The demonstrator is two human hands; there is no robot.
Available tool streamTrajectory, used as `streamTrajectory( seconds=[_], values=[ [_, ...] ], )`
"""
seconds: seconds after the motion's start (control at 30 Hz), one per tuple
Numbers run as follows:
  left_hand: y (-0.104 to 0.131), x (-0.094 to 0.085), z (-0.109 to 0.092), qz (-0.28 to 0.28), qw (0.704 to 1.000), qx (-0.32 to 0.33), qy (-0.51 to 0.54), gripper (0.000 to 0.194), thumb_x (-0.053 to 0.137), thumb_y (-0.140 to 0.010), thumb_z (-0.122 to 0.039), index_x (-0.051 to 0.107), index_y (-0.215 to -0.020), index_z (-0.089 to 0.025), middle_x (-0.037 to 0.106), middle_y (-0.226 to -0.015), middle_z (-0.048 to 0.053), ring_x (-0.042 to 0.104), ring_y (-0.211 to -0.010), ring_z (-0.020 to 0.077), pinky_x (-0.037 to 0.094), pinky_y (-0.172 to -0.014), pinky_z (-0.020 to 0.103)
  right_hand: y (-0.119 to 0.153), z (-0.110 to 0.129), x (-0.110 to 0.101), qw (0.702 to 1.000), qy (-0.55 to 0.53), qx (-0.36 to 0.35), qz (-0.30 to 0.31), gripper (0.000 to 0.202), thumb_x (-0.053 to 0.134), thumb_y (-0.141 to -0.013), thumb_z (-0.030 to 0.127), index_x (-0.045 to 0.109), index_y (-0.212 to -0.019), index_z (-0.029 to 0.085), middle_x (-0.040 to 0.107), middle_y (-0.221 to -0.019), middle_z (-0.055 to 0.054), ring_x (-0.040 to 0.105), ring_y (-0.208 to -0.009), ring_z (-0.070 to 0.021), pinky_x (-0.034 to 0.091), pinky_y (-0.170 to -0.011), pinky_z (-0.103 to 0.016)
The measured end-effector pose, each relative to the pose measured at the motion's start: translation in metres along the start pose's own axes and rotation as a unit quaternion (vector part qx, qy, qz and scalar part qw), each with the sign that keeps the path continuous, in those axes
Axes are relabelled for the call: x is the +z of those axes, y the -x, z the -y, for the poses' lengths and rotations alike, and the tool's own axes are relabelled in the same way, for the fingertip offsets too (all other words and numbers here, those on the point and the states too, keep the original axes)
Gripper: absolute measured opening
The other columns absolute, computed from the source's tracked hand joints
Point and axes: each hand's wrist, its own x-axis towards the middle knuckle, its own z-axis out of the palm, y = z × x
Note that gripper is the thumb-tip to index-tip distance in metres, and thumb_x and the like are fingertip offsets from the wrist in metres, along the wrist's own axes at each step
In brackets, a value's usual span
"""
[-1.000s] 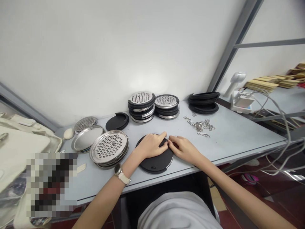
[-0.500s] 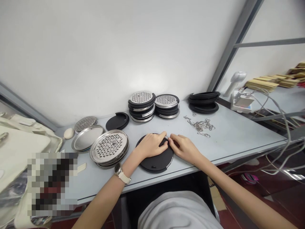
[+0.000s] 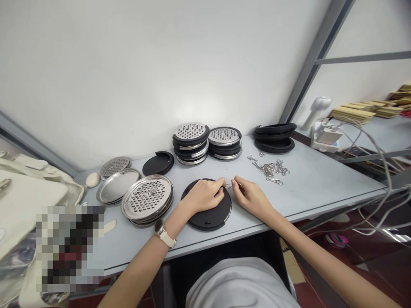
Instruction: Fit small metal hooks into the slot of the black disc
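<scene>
A flat black round holder [image 3: 212,216] with a small hole near its front edge lies on the table before me. Across its top rests my left hand [image 3: 207,194], fingers curled and closed on its upper right edge. Just right of the holder, my right hand [image 3: 250,196] pinches a small metal wire clip [image 3: 229,185]. The clip spans the gap between the fingertips of both hands; its ends are hidden by the fingers. To the right lies a loose pile of similar wire clips [image 3: 271,169].
Perforated metal discs in black rims stand in two stacks, left [image 3: 192,145] and right [image 3: 224,143]. Metal lids [image 3: 147,199] are piled at left, near a lone black holder [image 3: 158,164]. More black holders [image 3: 275,139] sit at back right. A white handheld device [image 3: 316,112] stands beyond.
My right hand has moved slightly right, away from the left, drawing the wire clip into view between them. The black holder has shifted slightly left.
</scene>
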Motion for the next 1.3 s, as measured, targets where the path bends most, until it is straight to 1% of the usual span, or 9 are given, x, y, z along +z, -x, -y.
streamTrajectory(
  seconds=[0.1, 0.2, 0.33, 0.43, 0.67, 0.8, 1.0, 1.17, 1.3],
  values=[
    [0.001, -0.001, -0.001, -0.02, 0.999, -0.044, 0.004, 0.017, 0.04, -0.089, -0.028, 0.045, -0.104, -0.021, 0.063, -0.072, 0.0, 0.063, -0.066, 0.0205, 0.039, -0.058, 0.028, 0.0, 0.0, -0.001, 1.0, -0.018, 0.004, -0.007, 0.025, 0.033, -0.094, 0.03, 0.035, -0.07, 0.023, 0.042, -0.056, 0.003, 0.042, -0.049, -0.0134, 0.032, -0.052, -0.024],
    [0.001, -0.001, -0.002, -0.032, 0.996, -0.088, -0.006, 0.016, 0.044, -0.088, -0.033, 0.045, -0.098, -0.021, 0.063, -0.07, 0.001, 0.061, -0.062, 0.0214, 0.037, -0.055, 0.029, 0.0, 0.001, -0.002, 0.999, -0.047, 0.013, -0.019, 0.022, 0.03, -0.096, 0.031, 0.043, -0.08, 0.022, 0.051, -0.063, 0.002, 0.047, -0.051, -0.0132, 0.034, -0.053, -0.024],
    [0.001, -0.002, -0.002, -0.02, 0.997, -0.073, -0.015, 0.012, 0.044, -0.087, -0.033, 0.046, -0.088, -0.022, 0.063, -0.071, 0.001, 0.061, -0.063, 0.0204, 0.034, -0.054, 0.028, -0.001, 0.0, -0.003, 0.997, -0.06, 0.027, -0.026, 0.022, 0.028, -0.097, 0.032, 0.047, -0.093, 0.021, 0.058, -0.069, 0.0, 0.054, -0.054, -0.0147, 0.037, -0.054, -0.024],
    [0.001, -0.002, -0.004, -0.016, 0.999, -0.047, -0.011, 0.01, 0.046, -0.086, -0.032, 0.047, -0.088, -0.022, 0.063, -0.072, 0.0, 0.061, -0.063, 0.0188, 0.033, -0.053, 0.028, -0.001, -0.002, 0.0, 0.997, -0.07, 0.019, 0.009, 0.02, 0.028, -0.096, 0.03, 0.045, -0.099, 0.021, 0.059, -0.072, -0.001, 0.057, -0.055, -0.0156, 0.039, -0.056, -0.024],
    [0.001, -0.001, -0.003, -0.029, 0.999, -0.035, -0.016, 0.011, 0.046, -0.085, -0.033, 0.046, -0.086, -0.022, 0.063, -0.071, -0.002, 0.06, -0.062, 0.018, 0.029, -0.051, 0.028, -0.001, -0.005, 0.005, 0.996, -0.011, -0.026, 0.089, 0.017, 0.03, -0.096, 0.03, 0.043, -0.089, 0.022, 0.055, -0.066, 0.0, 0.054, -0.056, -0.0162, 0.036, -0.056, -0.023],
    [0.001, -0.001, -0.002, -0.031, 0.999, -0.03, -0.023, 0.01, 0.046, -0.085, -0.032, 0.046, -0.085, -0.022, 0.062, -0.07, -0.002, 0.06, -0.061, 0.0181, 0.026, -0.05, 0.029, -0.002, -0.005, 0.005, 0.994, 0.034, -0.05, 0.096, 0.019, 0.032, -0.095, 0.028, 0.045, -0.084, 0.022, 0.052, -0.063, 0.001, 0.051, -0.055, -0.0148, 0.033, -0.056, -0.023],
    [0.001, 0.0, -0.003, -0.031, 0.999, -0.025, -0.021, 0.01, 0.045, -0.085, -0.032, 0.045, -0.086, -0.022, 0.062, -0.069, -0.002, 0.06, -0.061, 0.0183, 0.026, -0.05, 0.029, -0.003, -0.004, 0.007, 0.992, 0.083, -0.046, 0.084, 0.019, 0.034, -0.094, 0.026, 0.046, -0.08, 0.022, 0.05, -0.06, 0.001, 0.048, -0.054, -0.0145, 0.029, -0.055, -0.023],
    [0.001, 0.001, -0.002, -0.032, 0.999, -0.025, -0.013, 0.01, 0.045, -0.085, -0.033, 0.044, -0.085, -0.023, 0.063, -0.072, -0.002, 0.061, -0.062, 0.0188, 0.028, -0.051, 0.029, -0.004, -0.004, 0.006, 0.993, 0.049, -0.042, 0.094, 0.02, 0.033, -0.094, 0.026, 0.044, -0.077, 0.021, 0.051, -0.061, 0.001, 0.048, -0.053, -0.0131, 0.029, -0.054, -0.022],
    [0.001, 0.0, -0.003, -0.035, 0.999, -0.036, -0.007, 0.016, 0.046, -0.085, -0.033, 0.044, -0.097, -0.022, 0.065, -0.076, -0.001, 0.062, -0.065, 0.021, 0.032, -0.053, 0.029, -0.003, -0.004, 0.004, 0.994, 0.009, -0.046, 0.102, 0.02, 0.034, -0.093, 0.026, 0.043, -0.076, 0.021, 0.049, -0.059, 0.003, 0.045, -0.05, -0.0118, 0.029, -0.053, -0.022]
  ],
)
